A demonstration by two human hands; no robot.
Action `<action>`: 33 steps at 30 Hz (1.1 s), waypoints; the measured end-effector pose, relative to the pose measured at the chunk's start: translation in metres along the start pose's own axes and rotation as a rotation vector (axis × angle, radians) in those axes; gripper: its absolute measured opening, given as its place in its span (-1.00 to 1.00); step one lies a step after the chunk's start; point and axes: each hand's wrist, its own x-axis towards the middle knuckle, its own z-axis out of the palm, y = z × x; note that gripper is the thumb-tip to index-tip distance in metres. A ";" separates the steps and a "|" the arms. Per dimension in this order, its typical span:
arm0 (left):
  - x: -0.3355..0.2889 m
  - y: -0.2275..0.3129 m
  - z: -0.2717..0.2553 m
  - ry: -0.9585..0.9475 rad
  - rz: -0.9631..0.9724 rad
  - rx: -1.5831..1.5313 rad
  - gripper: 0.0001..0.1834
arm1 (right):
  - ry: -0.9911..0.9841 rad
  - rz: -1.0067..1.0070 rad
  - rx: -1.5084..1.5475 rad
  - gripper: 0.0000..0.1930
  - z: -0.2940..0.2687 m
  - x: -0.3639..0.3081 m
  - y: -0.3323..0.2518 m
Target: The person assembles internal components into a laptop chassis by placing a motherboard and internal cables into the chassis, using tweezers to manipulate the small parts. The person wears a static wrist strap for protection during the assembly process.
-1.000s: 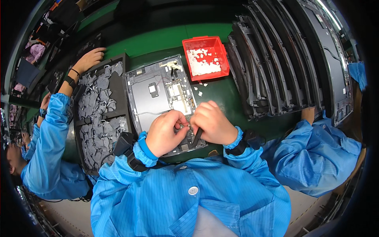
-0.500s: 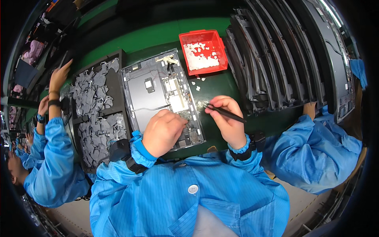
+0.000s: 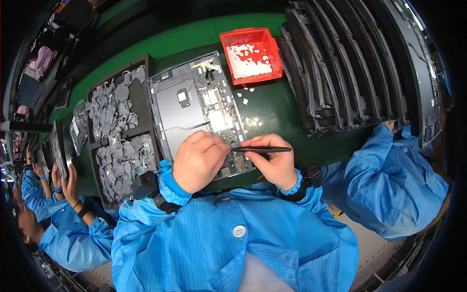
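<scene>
A dark grey laptop-like housing (image 3: 168, 104) lies open before me, a circuit board (image 3: 224, 112) along its right side. My left hand (image 3: 200, 158) rests over the board's near part, fingers curled and pressed together; what they hold, if anything, is hidden. My right hand (image 3: 275, 163) grips black tweezers (image 3: 262, 149) held nearly level, their tip pointing left, close to my left fingertips over the board. Whether the tip holds a piece is too small to tell. Small whitish pieces (image 3: 250, 121) lie on the green table just beyond my right hand.
Past the housing stands a red bin (image 3: 279, 61) with many white pieces inside. At left, a black divided tray (image 3: 149, 65) holds heaped dark grey scraps. Dark panels (image 3: 340, 63) stand in a row at right. People in blue sleeves work on both sides; one at left touches a dark panel (image 3: 58, 146).
My right hand has brought the tweezers from the loose white pieces leftward and nearer, to my left fingers. My left hand has barely moved. The left co-worker's raised arm has come down.
</scene>
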 end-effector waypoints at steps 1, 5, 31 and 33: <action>-0.001 0.000 0.000 -0.003 -0.010 0.002 -0.78 | 0.000 0.003 0.001 -0.82 0.000 0.000 0.000; -0.002 0.001 0.001 0.010 -0.017 -0.003 -0.78 | 0.025 -0.018 -0.006 -0.83 0.003 -0.001 0.000; -0.020 0.012 0.004 -0.116 0.292 0.320 -0.78 | -0.031 -0.391 -0.386 -0.82 0.004 0.002 -0.008; -0.022 0.012 0.004 -0.129 0.312 0.329 -0.78 | -0.036 -0.394 -0.393 -0.81 0.003 0.002 -0.007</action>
